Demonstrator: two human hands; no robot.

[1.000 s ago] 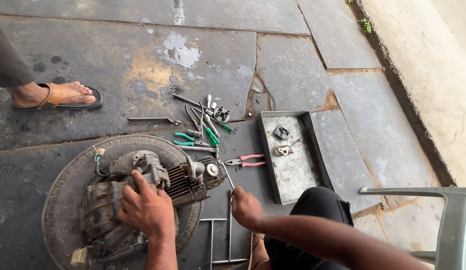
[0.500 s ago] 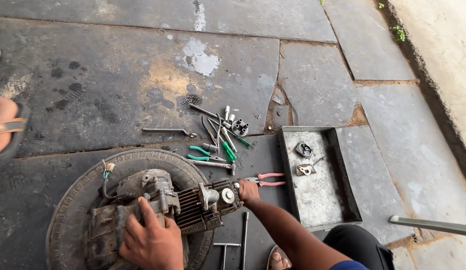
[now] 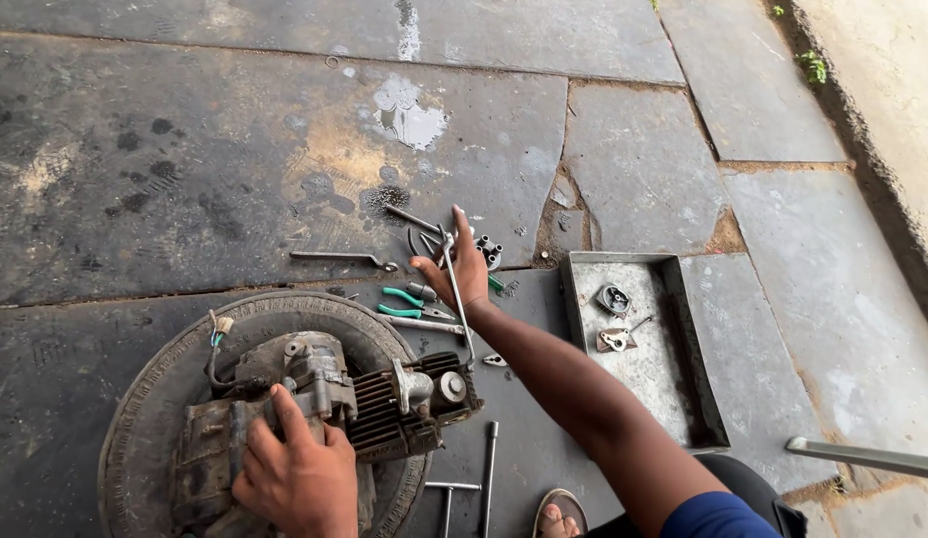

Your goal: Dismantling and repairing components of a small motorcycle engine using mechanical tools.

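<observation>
— What are your hands doing?

— My left hand [image 3: 303,476] is pressing down flat on the small engine [image 3: 314,418], fingers spread over its dirty grey casing. The engine is lying on its side inside an old tyre [image 3: 175,399] on the stone floor [image 3: 165,159], black cooling fins facing right. My right hand [image 3: 459,269] is reaching out over the pile of tools beyond the tyre, fingers curling around a long thin metal rod [image 3: 457,299] that is slanting back towards the engine.

— Is the grip closed?

— It is wrapping the rod loosely; thumb on one side, fingers on the other, forefinger sticking up.

— Any containers?

— A shallow grey metal tray [image 3: 683,399] is sitting to the right of my forearm, by the joint between the slabs. Two small metal parts [image 3: 614,319] are lying in its far end; the rest is showing bare.

— What else is lying around?

— Green-handled pliers [image 3: 414,304] just under my right hand, a spanner [image 3: 339,259] to the left, sockets [image 3: 487,249] behind my fingers, and T-handled wrenches [image 3: 469,483] lying near my foot [image 3: 561,518]. My right forearm is crossing between the engine and the tray.
</observation>
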